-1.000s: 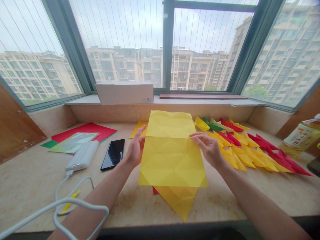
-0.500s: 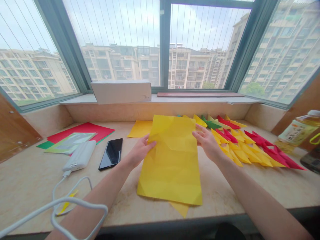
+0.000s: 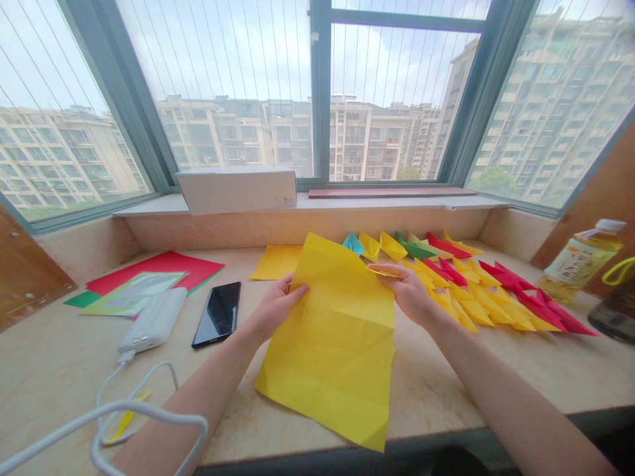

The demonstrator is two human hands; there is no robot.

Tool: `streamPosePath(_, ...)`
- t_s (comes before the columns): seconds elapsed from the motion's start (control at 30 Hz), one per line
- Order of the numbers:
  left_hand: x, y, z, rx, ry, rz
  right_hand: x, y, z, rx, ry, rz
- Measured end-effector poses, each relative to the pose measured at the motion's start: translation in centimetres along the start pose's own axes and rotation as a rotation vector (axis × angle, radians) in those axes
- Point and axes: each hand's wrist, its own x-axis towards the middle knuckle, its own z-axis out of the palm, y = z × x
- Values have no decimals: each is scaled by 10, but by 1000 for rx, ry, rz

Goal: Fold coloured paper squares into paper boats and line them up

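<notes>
A yellow sheet of paper (image 3: 330, 344) with faint creases is held up over the counter, tilted, its lower right corner nearest me. My left hand (image 3: 278, 305) pinches its left edge between thumb and fingers. At the upper right edge my right hand (image 3: 404, 287) grips the sheet, and the paper bends over there toward the fingers. Behind the held sheet lies another yellow paper (image 3: 272, 261) on the counter. To the right of my right hand sit rows of folded paper pieces (image 3: 489, 297) in yellow, red and green, with a blue one (image 3: 352, 243) at the back.
On the left lie red paper (image 3: 163, 268), a white power bank (image 3: 153, 320) with a cable (image 3: 149, 411), and a black phone (image 3: 217, 314). A drink bottle (image 3: 578, 264) and a dark container (image 3: 618, 307) stand at right. A white box (image 3: 238, 190) rests on the sill.
The yellow sheet has turned in my hands, its lower right corner swinging toward me. Its upper right corner is now bent over at my right hand. The whole view has shifted slightly.
</notes>
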Motion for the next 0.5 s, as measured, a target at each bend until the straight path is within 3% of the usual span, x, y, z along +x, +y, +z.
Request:
streamPosePath(0.1, 0, 0, 1, -5, 16, 15, -4, -11, 4, 87, -37, 10)
streamPosePath(0.23, 1, 0, 2, -21, 67, 72, -11, -21, 7, 134, -300, 139)
streamPosePath(0.3, 0, 1, 1, -14, 68, 81, -12, -19, 9, 146, -360, 169)
streamPosePath(0.5, -2, 2, 2, 26, -18, 63, -10, -10, 10, 155, -251, 187)
